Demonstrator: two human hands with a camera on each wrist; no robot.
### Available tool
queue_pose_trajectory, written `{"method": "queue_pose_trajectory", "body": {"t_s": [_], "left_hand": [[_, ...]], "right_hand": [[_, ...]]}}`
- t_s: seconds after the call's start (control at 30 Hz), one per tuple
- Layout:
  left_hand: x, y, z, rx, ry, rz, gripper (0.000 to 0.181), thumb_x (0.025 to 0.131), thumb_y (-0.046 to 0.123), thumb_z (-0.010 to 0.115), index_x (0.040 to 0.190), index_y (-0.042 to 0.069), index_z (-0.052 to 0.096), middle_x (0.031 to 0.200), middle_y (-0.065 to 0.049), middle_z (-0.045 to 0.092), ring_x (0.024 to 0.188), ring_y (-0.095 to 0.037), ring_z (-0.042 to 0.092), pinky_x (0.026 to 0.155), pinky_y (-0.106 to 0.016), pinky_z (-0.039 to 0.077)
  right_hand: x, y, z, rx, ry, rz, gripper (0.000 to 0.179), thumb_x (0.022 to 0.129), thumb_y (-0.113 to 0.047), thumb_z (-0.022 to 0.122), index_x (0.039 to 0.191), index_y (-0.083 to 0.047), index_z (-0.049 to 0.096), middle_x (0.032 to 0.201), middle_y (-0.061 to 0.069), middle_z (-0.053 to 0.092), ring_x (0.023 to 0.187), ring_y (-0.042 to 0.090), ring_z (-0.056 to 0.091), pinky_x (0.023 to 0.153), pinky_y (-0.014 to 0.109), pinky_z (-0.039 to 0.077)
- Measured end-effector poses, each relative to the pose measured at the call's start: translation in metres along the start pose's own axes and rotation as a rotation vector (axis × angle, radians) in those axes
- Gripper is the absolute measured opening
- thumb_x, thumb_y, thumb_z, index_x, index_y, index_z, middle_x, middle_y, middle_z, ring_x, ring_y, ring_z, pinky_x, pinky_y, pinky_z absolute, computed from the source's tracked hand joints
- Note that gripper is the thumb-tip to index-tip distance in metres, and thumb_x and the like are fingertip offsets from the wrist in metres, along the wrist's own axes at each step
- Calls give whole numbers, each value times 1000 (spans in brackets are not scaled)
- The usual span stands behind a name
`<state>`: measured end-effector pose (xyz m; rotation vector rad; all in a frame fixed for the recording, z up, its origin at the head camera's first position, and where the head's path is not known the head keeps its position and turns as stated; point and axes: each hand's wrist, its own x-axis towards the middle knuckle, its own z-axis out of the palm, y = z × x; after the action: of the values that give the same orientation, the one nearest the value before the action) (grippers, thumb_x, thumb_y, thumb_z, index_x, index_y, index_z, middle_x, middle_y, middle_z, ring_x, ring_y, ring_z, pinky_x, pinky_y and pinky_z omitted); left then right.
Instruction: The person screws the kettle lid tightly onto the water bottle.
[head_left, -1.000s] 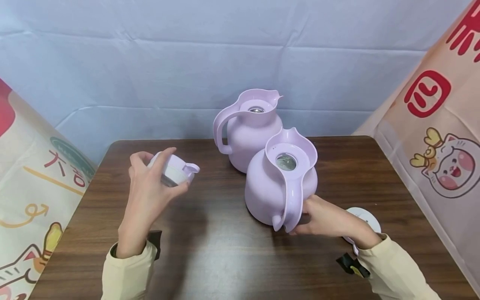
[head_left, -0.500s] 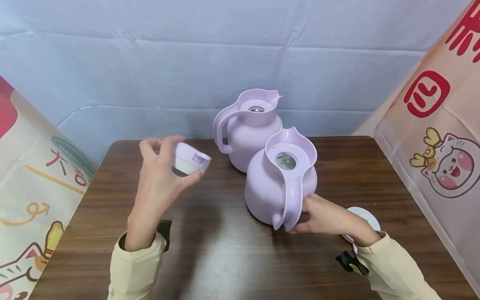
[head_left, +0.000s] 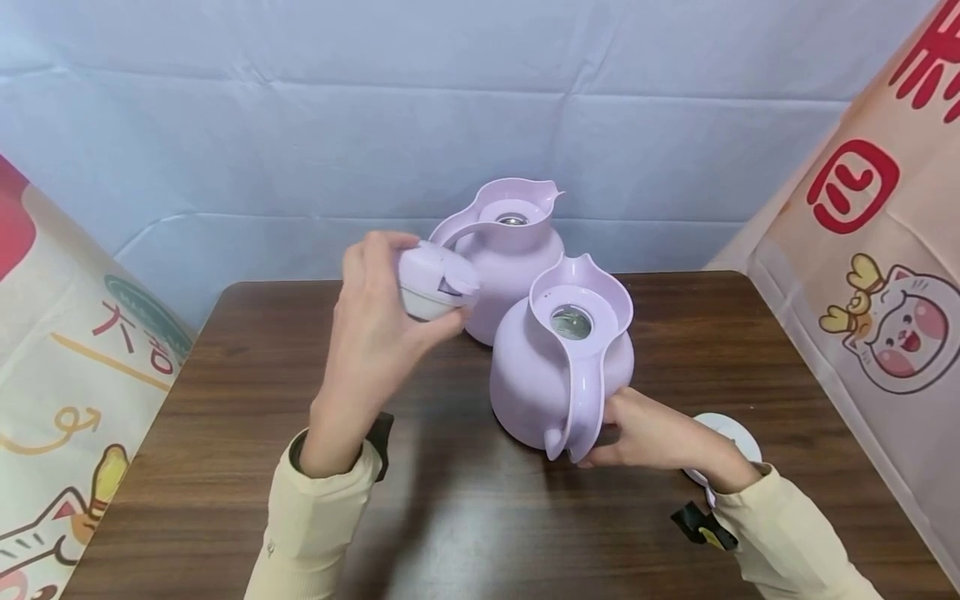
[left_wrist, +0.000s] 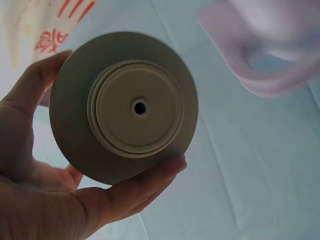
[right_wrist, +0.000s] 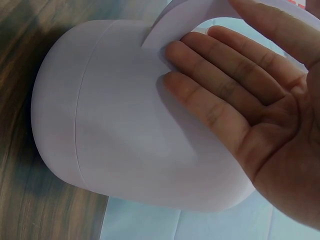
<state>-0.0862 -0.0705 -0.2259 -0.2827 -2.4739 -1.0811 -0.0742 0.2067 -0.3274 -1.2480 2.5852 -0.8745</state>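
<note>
My left hand (head_left: pixel 371 325) grips a lavender-and-white jug lid (head_left: pixel 435 279) by its rim, raised in front of the rear jug. In the left wrist view the lid's underside (left_wrist: pixel 140 125) shows a round plug with a small central hole. A lavender thermos jug (head_left: pixel 528 383) stands uncovered on the table, its mouth showing a shiny inner liner. Beside its handle (head_left: pixel 588 400) rests my right hand (head_left: pixel 648 429); the right wrist view shows nearly straight fingers (right_wrist: pixel 215 107) against the jug's body, with the thumb near the handle.
Behind stands a second uncovered lavender jug (head_left: pixel 498 258), its handle partly hidden by the held lid. Another white lid (head_left: pixel 731 433) lies on the wooden table (head_left: pixel 480 533), partly under my right wrist. Pale cloth (head_left: pixel 337 125) hangs behind, printed cloths at both sides.
My left hand has carried the lid rightward and slightly away from me, up to the rear jug's handle. My right hand and both jugs have stayed where they were.
</note>
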Motion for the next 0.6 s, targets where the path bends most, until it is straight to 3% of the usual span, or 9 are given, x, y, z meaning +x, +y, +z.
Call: {"method": "queue_pose_trajectory", "body": {"t_s": [0.13, 0.43, 0.6], "left_hand": [[8, 12, 10, -36, 4, 56, 64, 63, 22, 78, 115, 5, 43, 111, -13, 42, 92, -26, 46, 69, -39, 42], [21, 28, 31, -85, -81, 68, 65, 66, 24, 79, 117, 7, 43, 120, -11, 41, 92, -26, 50, 75, -36, 42], [25, 34, 36, -92, -93, 121, 64, 66, 24, 80, 116, 6, 43, 118, -10, 44, 99, -23, 46, 79, -35, 40]], "right_hand": [[0, 0, 0, -13, 4, -4, 22, 70, -16, 77, 88, -23, 68, 97, -8, 63, 91, 7, 55, 78, 30, 46], [-1, 0, 0, -17, 8, -8, 24, 70, -17, 77, 92, -21, 68, 101, -6, 62, 95, 10, 55, 80, 33, 45], [-1, 2, 1, -2, 1, -6, 25, 70, -16, 77, 93, -21, 68, 100, -7, 63, 93, 8, 55, 79, 31, 46]]}}
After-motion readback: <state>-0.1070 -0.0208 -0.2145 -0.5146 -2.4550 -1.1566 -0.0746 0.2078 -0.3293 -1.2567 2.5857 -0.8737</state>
